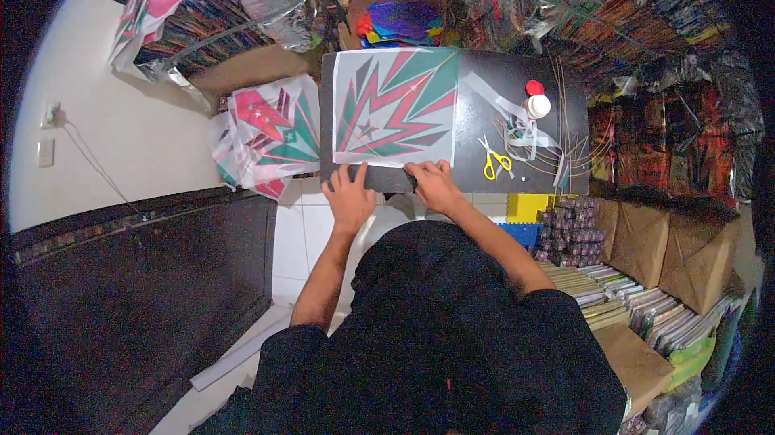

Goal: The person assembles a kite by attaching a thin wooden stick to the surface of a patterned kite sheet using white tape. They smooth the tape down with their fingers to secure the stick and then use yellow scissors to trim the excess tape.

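Note:
A thin square sheet (pixel 408 124) printed with green, red and dark jagged shapes and a star lies flat on the black table (pixel 476 172). A thin stick seems to run diagonally across it. My left hand (pixel 349 199) is open, its spread fingertips touching the sheet's near edge at the left. Along the same edge, farther right, my right hand (pixel 437 189) has its fingers bent together on the sheet's border; its thumb is partly hidden. Yellow-handled scissors (pixel 496 162) lie right of the sheet with blades apart.
White strips (pixel 492 94), thin sticks (pixel 577 148), a white round container (pixel 537 106) and a red cap-like object (pixel 534 88) occupy the table's right side. More printed sheets (pixel 270 132) are heaped left of the table. Stacked packs (pixel 662 39) crowd the back and right.

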`<state>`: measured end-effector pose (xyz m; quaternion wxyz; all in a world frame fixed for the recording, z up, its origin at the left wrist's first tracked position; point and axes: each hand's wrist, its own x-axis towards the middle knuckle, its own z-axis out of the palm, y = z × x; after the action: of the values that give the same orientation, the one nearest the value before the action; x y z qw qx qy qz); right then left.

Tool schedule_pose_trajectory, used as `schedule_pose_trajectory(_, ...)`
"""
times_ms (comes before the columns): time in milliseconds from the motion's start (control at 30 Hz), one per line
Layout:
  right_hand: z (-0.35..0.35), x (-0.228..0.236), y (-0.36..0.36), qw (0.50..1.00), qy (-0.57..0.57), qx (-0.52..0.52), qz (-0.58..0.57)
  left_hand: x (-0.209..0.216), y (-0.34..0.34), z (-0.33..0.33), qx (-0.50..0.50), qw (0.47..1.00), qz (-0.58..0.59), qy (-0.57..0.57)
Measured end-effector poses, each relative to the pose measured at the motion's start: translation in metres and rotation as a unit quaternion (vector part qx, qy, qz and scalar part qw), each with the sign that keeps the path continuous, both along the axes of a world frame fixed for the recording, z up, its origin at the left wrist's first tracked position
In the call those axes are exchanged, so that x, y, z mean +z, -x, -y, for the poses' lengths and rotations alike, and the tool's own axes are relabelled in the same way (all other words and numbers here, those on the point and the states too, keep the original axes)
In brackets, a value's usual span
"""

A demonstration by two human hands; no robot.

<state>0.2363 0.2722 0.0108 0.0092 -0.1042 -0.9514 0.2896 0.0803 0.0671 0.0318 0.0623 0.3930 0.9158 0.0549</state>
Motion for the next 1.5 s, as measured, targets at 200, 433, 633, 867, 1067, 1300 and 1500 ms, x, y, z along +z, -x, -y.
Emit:
schedule_pose_trajectory(200, 0.000, 0.000, 0.001, 1.000, 0.003, -0.005, 0.008, -0.005, 0.039, 0.032, 0.019, 1.000, -0.023, 0.008)
schedule_pose_trajectory(433, 0.003, 0.003, 0.002, 1.000, 0.023, -0.011, 0.017, -0.017, 0.063, 0.056, 0.000, 0.999, -0.034, -0.022)
schedule_pose_trajectory(633, 0.001, 0.007, 0.002, 0.999, 0.035, -0.021, 0.018, -0.019, 0.066, 0.043, 0.042, 0.997, -0.010, -0.069)
schedule_pose_trajectory(867, -0.002, 0.007, -0.016, 0.993, 0.056, -0.093, -0.053, -0.025, 0.068, 0.035, 0.053, 0.994, 0.000, -0.098)
schedule_pose_trajectory(1067, 0.003, 0.007, -0.036, 0.984, 0.010, -0.165, -0.069, -0.002, 0.059, 0.016, 0.038, 0.987, 0.041, -0.148)
schedule_pose_trajectory(1300, 0.018, 0.022, -0.022, 0.992, 0.035, -0.124, -0.013, -0.003, 0.036, -0.009, -0.174, 0.966, 0.091, -0.169)
schedule_pose_trajectory(1500, 0.026, 0.017, -0.020, 0.991, 0.004, -0.118, -0.058, -0.004, 0.015, -0.034, -0.264, 0.945, 0.107, -0.160)
